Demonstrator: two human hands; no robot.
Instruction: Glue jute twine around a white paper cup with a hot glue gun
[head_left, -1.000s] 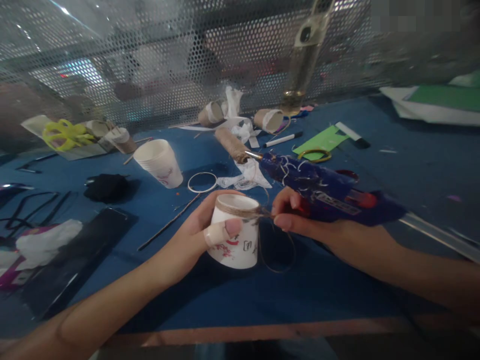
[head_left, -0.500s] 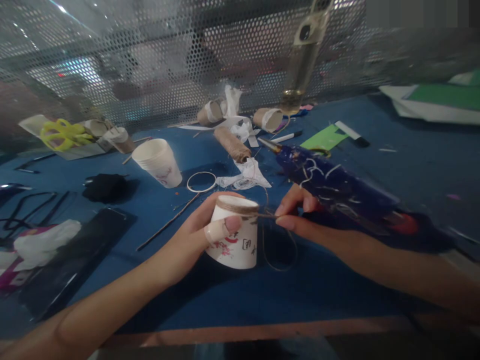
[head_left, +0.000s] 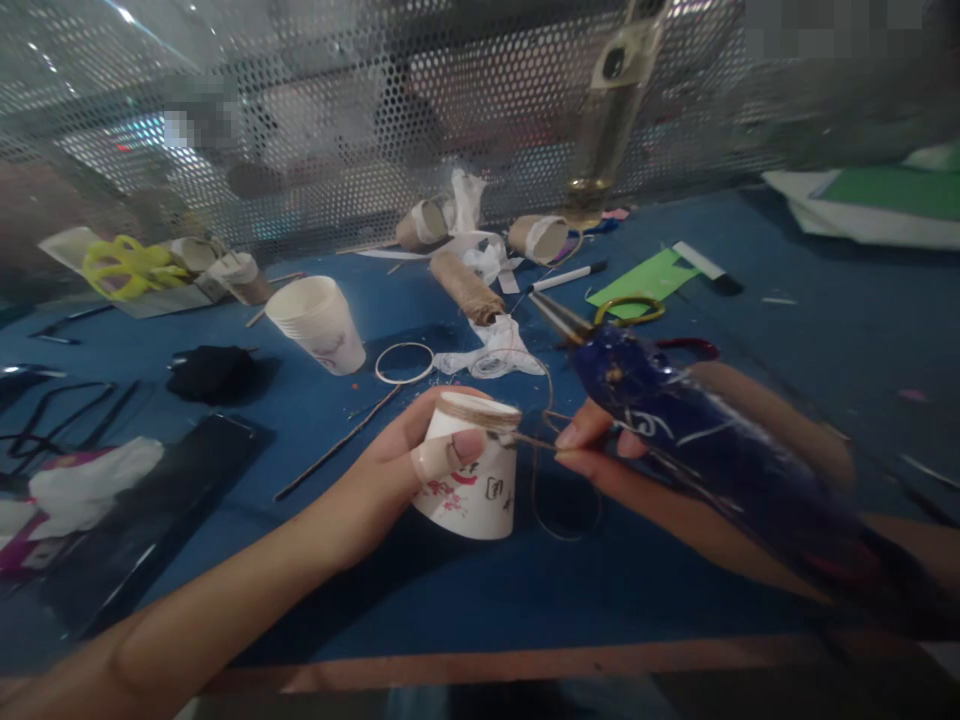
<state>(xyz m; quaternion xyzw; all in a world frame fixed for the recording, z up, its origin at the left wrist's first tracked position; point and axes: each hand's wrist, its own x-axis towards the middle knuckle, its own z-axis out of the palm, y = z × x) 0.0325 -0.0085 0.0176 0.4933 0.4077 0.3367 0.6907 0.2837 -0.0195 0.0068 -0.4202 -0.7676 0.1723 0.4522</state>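
Observation:
My left hand (head_left: 401, 455) is wrapped round an upside-down-tapered white paper cup (head_left: 480, 505) with red and black print, its thumb on the front; a pale bandage or tape circles that thumb. Brown twine is wound about the cup's upper end. From there a strand of twine (head_left: 536, 442) stretches to my right hand (head_left: 604, 460), pinched between thumb and fingertip. The same hand also holds a blue glue gun (head_left: 697, 430), which hides much of the palm; its metal nozzle points up and left, with glue strings on the body. A loop of twine hangs beside the cup.
Behind the cup lie a roll of twine (head_left: 466, 285), crumpled white paper (head_left: 510, 350) and a thin ring (head_left: 405, 363). Stacked paper cups (head_left: 322, 325) and yellow scissors (head_left: 127, 268) are left; green paper (head_left: 637, 280) and a marker (head_left: 705, 268) are right. Perforated metal panel (head_left: 337, 130) borders the back.
The glue gun has swung, its rear end dropping and its nozzle shifting slightly right, which uncovers yellow- and red-handled items behind. The pinched twine sits slightly lower. My left hand and cup barely moved.

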